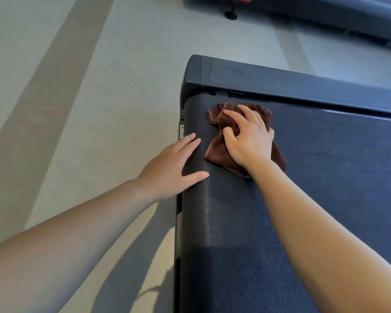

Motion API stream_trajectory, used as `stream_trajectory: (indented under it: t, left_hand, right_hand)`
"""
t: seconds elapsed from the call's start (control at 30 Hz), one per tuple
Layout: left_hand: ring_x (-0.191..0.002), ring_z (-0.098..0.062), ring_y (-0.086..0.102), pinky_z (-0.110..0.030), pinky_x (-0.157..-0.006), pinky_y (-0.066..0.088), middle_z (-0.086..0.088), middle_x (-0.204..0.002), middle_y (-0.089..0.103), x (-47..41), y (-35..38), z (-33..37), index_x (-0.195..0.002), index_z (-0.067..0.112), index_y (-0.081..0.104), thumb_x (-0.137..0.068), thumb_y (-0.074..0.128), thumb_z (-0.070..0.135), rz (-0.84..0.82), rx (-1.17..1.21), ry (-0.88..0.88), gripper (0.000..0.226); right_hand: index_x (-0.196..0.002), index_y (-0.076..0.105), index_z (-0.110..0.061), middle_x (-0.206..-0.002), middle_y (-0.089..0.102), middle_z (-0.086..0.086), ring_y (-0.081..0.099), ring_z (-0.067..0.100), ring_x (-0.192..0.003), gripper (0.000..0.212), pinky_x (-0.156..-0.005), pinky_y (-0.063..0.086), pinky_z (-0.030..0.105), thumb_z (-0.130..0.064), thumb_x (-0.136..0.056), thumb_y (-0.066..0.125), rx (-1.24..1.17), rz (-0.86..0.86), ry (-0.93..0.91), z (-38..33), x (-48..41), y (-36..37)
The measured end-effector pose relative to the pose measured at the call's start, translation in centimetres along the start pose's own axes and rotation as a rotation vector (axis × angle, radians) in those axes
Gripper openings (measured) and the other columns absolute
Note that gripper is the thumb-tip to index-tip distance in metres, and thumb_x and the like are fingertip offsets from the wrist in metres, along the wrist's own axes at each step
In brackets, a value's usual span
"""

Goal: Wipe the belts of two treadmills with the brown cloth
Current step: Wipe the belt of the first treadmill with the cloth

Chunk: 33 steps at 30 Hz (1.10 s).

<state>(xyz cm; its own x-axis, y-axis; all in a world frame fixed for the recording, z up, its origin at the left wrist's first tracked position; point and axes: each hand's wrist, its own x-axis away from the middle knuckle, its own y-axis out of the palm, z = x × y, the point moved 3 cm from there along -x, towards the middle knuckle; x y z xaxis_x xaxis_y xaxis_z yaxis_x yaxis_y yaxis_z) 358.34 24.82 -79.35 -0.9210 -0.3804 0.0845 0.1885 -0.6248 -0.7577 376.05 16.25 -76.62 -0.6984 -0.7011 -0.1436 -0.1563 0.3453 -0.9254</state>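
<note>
No text can be read; a small white label [181, 131] with a yellow mark sits on the treadmill's side edge [178, 218], left of frame centre; its print is too small to make out.

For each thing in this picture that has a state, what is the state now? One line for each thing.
brown cloth: bunched, lying on the belt under the right hand.
right hand: pressing on the cloth, fingers curled into it.
left hand: open, flat on the belt's rounded end, holding nothing.
treadmill belt: mostly bare, partly in shadow.
second treadmill: untouched, only part in view.
</note>
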Motion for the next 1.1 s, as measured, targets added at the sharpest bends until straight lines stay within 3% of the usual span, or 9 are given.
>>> stream_trajectory:
  t: [0.33, 0.6, 0.7, 0.87, 1.1]
  left_hand:
    - [-0.143, -0.005, 0.012, -0.028, -0.110, 0.023, 0.020, -0.157, 0.000, -0.2, 0.0, 0.1, -0.150, 0.032, 0.011, -0.086, 0.048, 0.059, -0.051, 0.036, -0.036, 0.078]
    - [-0.144, -0.006, 0.010, -0.022, -0.113, 0.015, 0.011, -0.158, 0.004, 6.8, 2.1, 2.4, -0.151, 0.026, 0.009, -0.095, 0.040, 0.048, -0.053, -0.078, -0.090, 0.068]
    - [-0.143, -0.003, 0.009, -0.017, -0.112, 0.011, 0.011, -0.158, 0.006, 10.4, 3.3, 2.7, -0.150, 0.029, 0.004, -0.095, 0.037, 0.049, -0.125, -0.079, -0.085, 0.067]
    - [-0.145, -0.009, 0.007, -0.022, -0.113, 0.010, 0.006, -0.159, 0.004, 12.4, 2.5, 0.8, -0.150, 0.033, 0.003, -0.094, 0.029, 0.055, -0.281, -0.211, -0.119, 0.065]
    - [-0.143, -0.017, 0.018, -0.030, -0.113, 0.017, 0.000, -0.157, 0.019, 8.1, -1.0, -2.8, -0.150, 0.022, 0.017, -0.097, 0.030, 0.050, -0.179, -0.252, -0.201, 0.061]
  right_hand:
    - [-0.135, 0.044, -0.040, -0.151, 0.032, -0.004, 0.023, 0.020, -0.139, 0.046, -0.105, 0.020, 0.056, -0.043, -0.089, 0.040, 0.062, -0.064, -0.033, -0.7, -3.3, 0.6]
    - [-0.134, 0.045, -0.040, -0.151, 0.032, -0.003, 0.023, 0.020, -0.138, 0.044, -0.105, 0.020, 0.058, -0.041, -0.090, 0.043, 0.037, -0.103, -0.120, -0.8, 6.0, -1.1]
    - [-0.134, 0.045, -0.041, -0.151, 0.032, -0.004, 0.023, 0.021, -0.138, 0.043, -0.105, 0.019, 0.060, -0.042, -0.091, 0.043, 0.038, -0.100, -0.152, -0.6, 10.1, -1.8]
    - [-0.133, 0.047, -0.040, -0.150, 0.034, -0.005, 0.023, 0.021, -0.138, 0.043, -0.105, 0.018, 0.062, -0.042, -0.090, 0.044, 0.012, -0.094, -0.174, -2.3, 15.8, -2.1]
    - [-0.135, 0.042, -0.043, -0.153, 0.028, -0.007, 0.016, 0.021, -0.142, 0.043, -0.108, 0.012, 0.063, -0.045, -0.092, 0.041, 0.061, -0.111, -0.098, -3.2, 16.1, -1.5]
